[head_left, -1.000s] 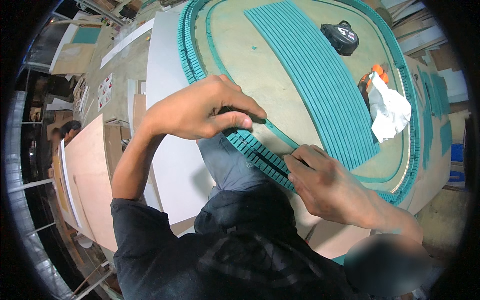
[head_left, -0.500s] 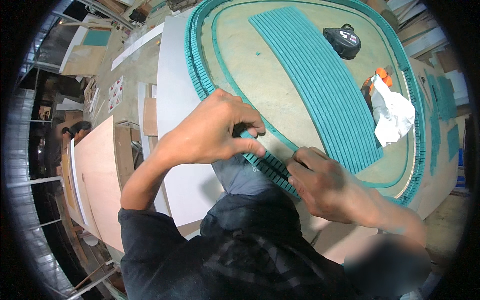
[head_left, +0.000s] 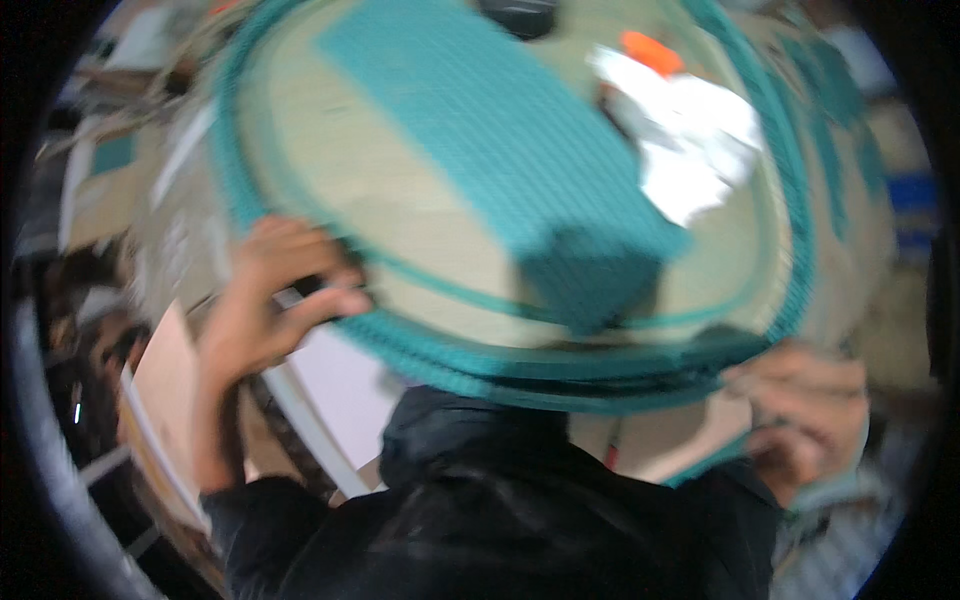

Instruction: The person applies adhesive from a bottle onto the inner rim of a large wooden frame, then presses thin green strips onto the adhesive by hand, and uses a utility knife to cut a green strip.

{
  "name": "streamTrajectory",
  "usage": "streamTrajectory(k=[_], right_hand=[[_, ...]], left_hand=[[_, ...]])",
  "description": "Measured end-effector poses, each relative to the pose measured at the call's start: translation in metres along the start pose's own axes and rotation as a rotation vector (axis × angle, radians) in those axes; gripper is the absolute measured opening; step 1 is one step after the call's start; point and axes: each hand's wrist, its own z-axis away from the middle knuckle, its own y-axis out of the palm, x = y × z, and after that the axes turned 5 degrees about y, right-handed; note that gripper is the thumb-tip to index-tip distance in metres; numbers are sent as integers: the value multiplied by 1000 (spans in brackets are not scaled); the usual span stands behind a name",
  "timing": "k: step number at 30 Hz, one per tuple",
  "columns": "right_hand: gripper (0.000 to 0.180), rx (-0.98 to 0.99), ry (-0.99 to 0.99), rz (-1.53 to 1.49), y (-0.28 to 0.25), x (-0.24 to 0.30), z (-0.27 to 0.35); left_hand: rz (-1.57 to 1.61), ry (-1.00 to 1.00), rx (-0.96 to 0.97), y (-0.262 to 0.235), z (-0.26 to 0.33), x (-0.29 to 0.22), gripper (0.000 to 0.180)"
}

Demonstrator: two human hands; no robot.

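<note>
A teal, slotted edging strip (head_left: 440, 372) curves along the near rim of a large rounded wooden panel (head_left: 300, 110). My left hand (head_left: 285, 300) is closed over the rim at the near left, thumb and fingers on either side of it. At the near right, my right hand (head_left: 805, 405) pinches the strip with its fingertips. Between the hands a dark gap runs between the strip and the teal wall of the rim. Motion smears both hands, so the exact contact is hard to see. A ribbed teal sheet (head_left: 480, 130) lies across the panel.
On the panel, a crumpled white sheet (head_left: 690, 130) lies beside an orange object (head_left: 652, 52). A black tape measure (head_left: 522, 12) is cut off at the top edge. Boards (head_left: 165, 400) stand at the left, and a teal-stained board (head_left: 835, 200) is on the right.
My right hand has moved right along the near rim, far from the left hand. The view has shifted, so the panel sits further left and up, and is now blurred.
</note>
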Motion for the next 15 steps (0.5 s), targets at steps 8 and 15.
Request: streamTrajectory(k=[8,15], right_hand=[[21,-836,1244,225,35,-191,237],[87,-621,1243,-472,263,-286,300]], left_hand=[[-241,-8,-41,-7,14,-20,31],[-164,52,-35,-4,4,-18,35]])
